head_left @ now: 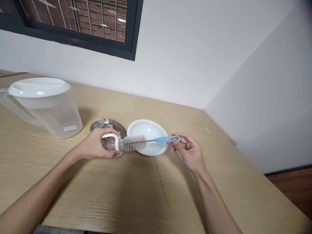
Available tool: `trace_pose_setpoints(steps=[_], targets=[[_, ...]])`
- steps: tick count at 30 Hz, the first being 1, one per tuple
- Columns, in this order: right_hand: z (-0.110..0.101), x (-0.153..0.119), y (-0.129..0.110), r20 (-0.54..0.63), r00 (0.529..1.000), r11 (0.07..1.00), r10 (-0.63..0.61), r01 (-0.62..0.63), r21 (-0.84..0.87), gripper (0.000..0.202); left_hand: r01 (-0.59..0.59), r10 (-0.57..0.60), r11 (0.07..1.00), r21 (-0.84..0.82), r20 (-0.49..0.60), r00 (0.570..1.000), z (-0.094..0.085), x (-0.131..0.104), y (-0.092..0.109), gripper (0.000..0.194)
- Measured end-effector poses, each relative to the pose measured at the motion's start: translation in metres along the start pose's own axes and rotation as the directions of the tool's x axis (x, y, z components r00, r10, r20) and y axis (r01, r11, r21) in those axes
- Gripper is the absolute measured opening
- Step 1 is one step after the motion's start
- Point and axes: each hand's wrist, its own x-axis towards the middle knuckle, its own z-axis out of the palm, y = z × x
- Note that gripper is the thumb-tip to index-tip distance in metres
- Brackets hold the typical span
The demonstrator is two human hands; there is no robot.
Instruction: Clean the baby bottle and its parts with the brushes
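Note:
My left hand [97,143] is wrapped round a small clear baby bottle [110,143] with white handles, its mouth turned to the right. A bottle brush [135,143] with pale bristles and a blue loop handle lies level in line with that mouth; its bristle tip is at or just inside the opening. The fingers of my right hand [186,148] pinch the end of the blue handle. Below and behind the brush stands a white bowl [148,126]. A round metal tray [114,123] with small clear parts on it sits behind my left hand.
A clear plastic pitcher [56,113] with a white lid stands at the left. One thin wire-like rod [161,180] lies on the wooden table [97,195] in front of the bowl. At the back are a white wall and a barred window [97,19].

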Motion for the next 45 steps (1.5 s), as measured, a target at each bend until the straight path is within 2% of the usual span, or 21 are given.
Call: trace_pose_setpoints(steps=[6, 9, 12, 14, 19, 23, 28, 32, 37, 39, 41, 43, 45], targets=[[-0.007, 0.000, 0.001, -0.087, 0.993, 0.997, -0.075, 0.072, -0.036, 0.027, -0.040, 0.040, 0.999, -0.013, 0.018, 0.999, 0.000, 0.000, 0.003, 0.038], [-0.008, -0.001, 0.004, -0.120, 0.987, 0.993, -0.108, 0.102, -0.059, 0.036, -0.057, 0.057, 0.998, 0.010, 0.019, 0.998, 0.002, 0.001, 0.003, 0.038], [-0.007, -0.001, 0.007, -0.139, 0.987, 0.996, -0.083, 0.078, -0.036, 0.044, -0.057, 0.057, 0.998, 0.035, 0.018, 0.998, 0.003, 0.001, 0.002, 0.039], [-0.007, -0.001, 0.007, -0.125, 0.990, 0.998, -0.063, 0.061, -0.018, 0.044, -0.055, 0.054, 0.998, 0.037, 0.025, 0.998, 0.004, 0.001, 0.000, 0.041], [-0.010, 0.001, 0.005, -0.089, 0.993, 0.995, -0.083, 0.088, 0.055, 0.017, -0.042, 0.042, 0.998, 0.043, 0.009, 0.999, 0.005, 0.001, -0.001, 0.041], [-0.009, 0.001, 0.003, -0.090, 0.990, 0.987, -0.111, 0.120, 0.102, 0.021, -0.043, 0.044, 0.998, 0.034, -0.040, 0.998, 0.005, 0.002, 0.002, 0.039], [-0.003, 0.000, 0.004, -0.024, 1.000, 0.997, -0.013, 0.015, 0.074, 0.023, -0.051, 0.052, 0.997, 0.049, -0.018, 0.998, 0.006, 0.001, 0.004, 0.041], [-0.001, -0.001, 0.005, -0.014, 1.000, 0.999, -0.021, 0.021, -0.026, 0.026, -0.062, 0.063, 0.995, 0.074, -0.020, 0.998, 0.007, -0.001, 0.003, 0.042], [0.005, -0.002, 0.004, -0.045, 0.999, 0.983, -0.021, 0.012, -0.184, 0.051, -0.066, 0.067, 0.995, 0.076, -0.009, 0.998, 0.006, -0.003, 0.004, 0.044], [0.006, -0.002, 0.003, -0.026, 1.000, 0.973, -0.002, -0.004, -0.230, 0.054, -0.059, 0.059, 0.996, 0.072, -0.003, 0.998, 0.005, -0.002, 0.004, 0.043], [0.005, -0.002, 0.001, 0.000, 1.000, 0.976, 0.004, -0.004, -0.220, 0.048, -0.055, 0.055, 0.996, 0.068, 0.003, 0.998, 0.004, -0.002, 0.004, 0.044], [0.002, -0.001, 0.000, 0.019, 1.000, 0.990, -0.003, 0.006, -0.142, 0.030, -0.050, 0.050, 0.996, 0.069, 0.000, 0.999, 0.004, -0.002, 0.002, 0.045], [0.001, -0.001, 0.000, 0.028, 1.000, 0.999, -0.014, 0.016, -0.052, 0.030, -0.036, 0.037, 0.997, 0.068, -0.002, 0.999, 0.003, -0.002, 0.001, 0.045]])
